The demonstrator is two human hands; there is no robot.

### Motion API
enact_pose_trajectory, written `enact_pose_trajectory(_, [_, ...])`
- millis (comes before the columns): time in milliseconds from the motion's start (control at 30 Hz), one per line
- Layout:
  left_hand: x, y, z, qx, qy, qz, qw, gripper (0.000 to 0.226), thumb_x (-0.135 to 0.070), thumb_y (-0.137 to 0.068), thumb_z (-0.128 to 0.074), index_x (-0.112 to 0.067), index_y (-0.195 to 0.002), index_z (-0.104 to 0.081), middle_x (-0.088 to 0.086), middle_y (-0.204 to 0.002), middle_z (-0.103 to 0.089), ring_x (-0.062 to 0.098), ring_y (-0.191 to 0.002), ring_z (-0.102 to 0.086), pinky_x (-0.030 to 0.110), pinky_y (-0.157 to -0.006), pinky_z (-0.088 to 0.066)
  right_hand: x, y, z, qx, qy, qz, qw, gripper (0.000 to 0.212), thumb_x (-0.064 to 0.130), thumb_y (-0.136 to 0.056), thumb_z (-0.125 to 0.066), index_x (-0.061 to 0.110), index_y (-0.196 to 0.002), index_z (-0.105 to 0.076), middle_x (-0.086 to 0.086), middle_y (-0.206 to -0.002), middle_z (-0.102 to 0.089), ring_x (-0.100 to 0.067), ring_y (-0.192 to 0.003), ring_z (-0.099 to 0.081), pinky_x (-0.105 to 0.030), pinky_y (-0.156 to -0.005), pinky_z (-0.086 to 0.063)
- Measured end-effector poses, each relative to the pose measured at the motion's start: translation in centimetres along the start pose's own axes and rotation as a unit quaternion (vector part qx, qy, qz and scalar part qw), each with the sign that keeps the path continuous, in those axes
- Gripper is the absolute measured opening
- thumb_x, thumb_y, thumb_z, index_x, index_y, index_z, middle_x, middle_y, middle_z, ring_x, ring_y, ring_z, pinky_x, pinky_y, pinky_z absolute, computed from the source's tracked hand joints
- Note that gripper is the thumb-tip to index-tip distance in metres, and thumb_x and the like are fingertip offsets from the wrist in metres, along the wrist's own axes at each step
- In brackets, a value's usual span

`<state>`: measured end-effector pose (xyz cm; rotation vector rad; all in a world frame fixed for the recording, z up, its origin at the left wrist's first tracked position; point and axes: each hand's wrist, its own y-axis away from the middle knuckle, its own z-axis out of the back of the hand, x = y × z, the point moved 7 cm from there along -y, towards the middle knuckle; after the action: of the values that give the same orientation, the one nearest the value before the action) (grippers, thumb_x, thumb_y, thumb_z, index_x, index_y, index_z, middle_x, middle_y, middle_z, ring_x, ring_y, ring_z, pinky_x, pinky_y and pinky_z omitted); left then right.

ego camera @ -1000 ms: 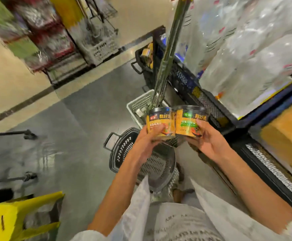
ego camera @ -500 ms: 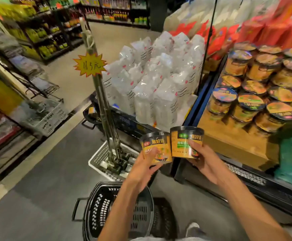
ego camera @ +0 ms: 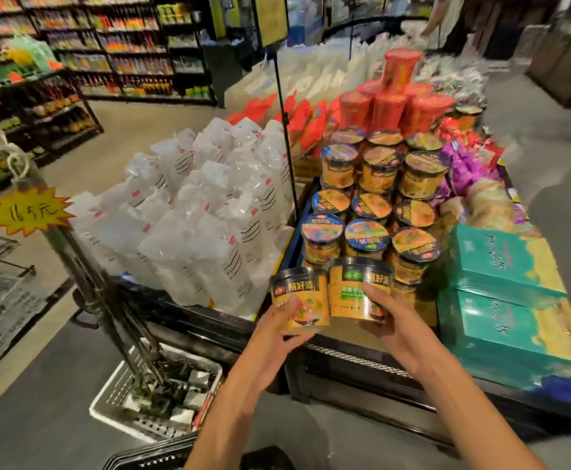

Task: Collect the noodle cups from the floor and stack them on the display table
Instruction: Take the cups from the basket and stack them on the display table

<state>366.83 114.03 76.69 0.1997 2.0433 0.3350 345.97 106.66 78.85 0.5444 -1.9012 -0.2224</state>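
Two noodle cups held side by side at about 6 o'clock of frame centre, in front of the table edge. Left hand grips the left noodle cup from below and behind, thumb curled over its lower front. Right hand grips the right noodle cup, fingers wrapped round its lower right side. The two cups touch along their sides.

Both cups: short cylinders, glossy printed wrap, orange-yellow body with a black band at the top rim. Long axis near vertical, tops up, both leaning slightly away from the camera; label fronts face the camera.

Stacked noodle cups on the table at 12 to 1 o'clock of the held pair: same cylinder form, foil-like printed lids facing up, arranged in rows and tiers. Behind them, taller red cups in a pyramid.

At 3 o'clock: teal boxes, flat rectangular cardboard, stacked two high. At 10 o'clock: clear plastic bags, crinkled, translucent, packed upright. At 9 o'clock: yellow starburst price tag on a metal pole; the pole foot sits in a white perforated basket on the floor. Black basket rim at 7 o'clock, bottom edge.
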Motion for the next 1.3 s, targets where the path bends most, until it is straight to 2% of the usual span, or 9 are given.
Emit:
enact_pose_trajectory(267, [-2.1,-6.5,-2.4,-0.035,-0.041,-0.041,0.998,0.057,-0.039,-0.097,-0.067,-0.014,-0.147,-0.056,0.013,-0.141,-0.067,0.030,-0.135,-0.061,0.059,-0.119,-0.039,3.8,-3.6,3.4,0.014,-0.019,0.010,1.000,0.086,0.033,-0.071,-0.087,0.010,-0.147,-0.054,-0.015,-0.134,-0.070,-0.035,-0.129,-0.064,-0.055,-0.115,-0.045])
enact_pose_trajectory(400, [-4.6,-10.6,-2.1,-0.046,-0.069,-0.076,0.994,0.060,-0.043,-0.093,-0.072,-0.021,-0.147,-0.056,0.009,-0.140,-0.068,0.031,-0.134,-0.061,0.053,-0.111,-0.049,5.0,-5.7,3.6,0.022,-0.026,0.014,0.999,0.072,0.031,-0.081,-0.080,0.009,-0.144,-0.056,-0.015,-0.131,-0.073,-0.030,-0.120,-0.071,-0.044,-0.098,-0.052])
enact_pose_trajectory(533, [-7.9,-15.4,-2.3,-0.020,-0.098,-0.099,0.990,0.061,-0.054,-0.086,-0.080,-0.028,-0.139,-0.063,0.007,-0.138,-0.069,0.028,-0.130,-0.065,0.054,-0.109,-0.048,6.2,-8.3,3.7,0.028,-0.041,0.021,0.999,0.060,0.027,-0.091,-0.073,0.012,-0.146,-0.055,-0.016,-0.136,-0.070,-0.031,-0.125,-0.068,-0.046,-0.105,-0.048])
enact_pose_trajectory(733, [-11.6,-22.9,-2.6,0.032,-0.047,-0.082,0.995,0.058,-0.023,-0.088,-0.075,-0.010,-0.142,-0.058,0.015,-0.134,-0.070,0.034,-0.126,-0.067,0.044,-0.096,-0.059,8.3,-12.0,4.0,-0.024,-0.029,0.066,0.997,0.065,0.027,-0.091,-0.074,0.016,-0.151,-0.050,-0.015,-0.137,-0.069,-0.034,-0.127,-0.066,-0.050,-0.104,-0.049])
enact_pose_trajectory(900, [-14.1,-28.6,-2.7,0.044,-0.091,-0.107,0.989,0.067,-0.020,-0.083,-0.081,-0.008,-0.143,-0.054,0.020,-0.136,-0.068,0.040,-0.125,-0.066,0.057,-0.103,-0.055,9.2,-14.2,4.8,-0.074,-0.045,0.092,0.992,0.070,0.030,-0.086,-0.076,0.020,-0.150,-0.051,-0.009,-0.136,-0.070,-0.029,-0.128,-0.066,-0.052,-0.112,-0.045])
enact_pose_trajectory(967, [-14.3,-30.9,-2.4,0.034,-0.134,-0.119,0.983,0.068,-0.018,-0.085,-0.079,-0.009,-0.146,-0.051,0.016,-0.138,-0.068,0.038,-0.128,-0.065,0.059,-0.108,-0.051,9.6,-14.7,5.0,-0.086,-0.045,0.096,0.991,0.065,0.030,-0.085,-0.077,0.020,-0.146,-0.055,-0.008,-0.133,-0.072,-0.026,-0.123,-0.069,-0.046,-0.102,-0.052])
enact_pose_trajectory(1100, [-14.3,-34.3,-1.9,0.033,-0.230,-0.122,0.965,0.077,-0.031,-0.081,-0.086,-0.022,-0.149,-0.050,-0.003,-0.135,-0.071,0.018,-0.126,-0.067,0.046,-0.106,-0.055,10.4,-15.6,5.3,-0.102,-0.057,0.114,0.987,0.051,0.027,-0.089,-0.074,0.019,-0.137,-0.061,-0.009,-0.127,-0.075,-0.022,-0.111,-0.075,-0.033,-0.079,-0.062])
enact_pose_trajectory(1200, [-13.9,-36.0,-1.8,0.038,-0.267,-0.119,0.956,0.081,-0.034,-0.078,-0.090,-0.026,-0.148,-0.049,-0.008,-0.133,-0.072,0.012,-0.121,-0.069,0.037,-0.098,-0.058,11.1,-16.1,5.7,-0.114,-0.053,0.127,0.984,0.051,0.026,-0.090,-0.072,0.019,-0.139,-0.060,-0.007,-0.127,-0.075,-0.021,-0.113,-0.074,-0.040,-0.092,-0.057])
enact_pose_trajectory(1300, [-13.4,-37.0,-1.6,0.024,-0.283,-0.119,0.952,0.088,-0.029,-0.076,-0.094,-0.030,-0.149,-0.044,-0.017,-0.128,-0.070,-0.006,-0.112,-0.068,0.016,-0.084,-0.057,11.6,-16.5,6.2,-0.125,-0.047,0.129,0.983,0.059,0.028,-0.088,-0.074,0.018,-0.143,-0.057,-0.008,-0.131,-0.073,-0.024,-0.120,-0.071,-0.045,-0.100,-0.054])
